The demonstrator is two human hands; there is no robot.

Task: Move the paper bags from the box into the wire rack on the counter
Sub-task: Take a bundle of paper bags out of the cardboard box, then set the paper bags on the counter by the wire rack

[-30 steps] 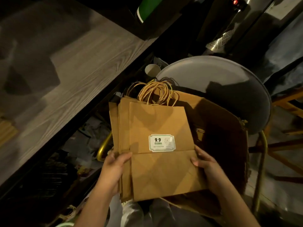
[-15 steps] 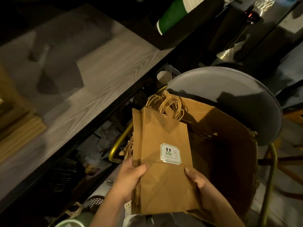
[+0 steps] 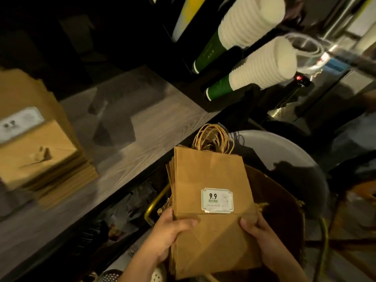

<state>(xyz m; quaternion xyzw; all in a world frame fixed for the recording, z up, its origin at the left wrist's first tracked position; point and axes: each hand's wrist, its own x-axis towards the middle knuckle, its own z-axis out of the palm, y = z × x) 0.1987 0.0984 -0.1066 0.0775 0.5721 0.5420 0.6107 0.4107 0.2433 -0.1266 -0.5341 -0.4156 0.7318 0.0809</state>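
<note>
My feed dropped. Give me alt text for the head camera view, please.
The left hand and right hand grip a stack of brown paper bags by its lower sides, above the cardboard box. Left of it runs the wooden counter, where more bags lie, blurred.

White sticker (image 3: 217,200) with green border, on the front of the topmost brown paper bag (image 3: 209,200): "9.9" in black; smaller green and grey print beneath, illegible. White label (image 3: 20,123) on the bag stack (image 3: 40,155) on the counter (image 3: 154,127): blurred, unreadable.
</note>
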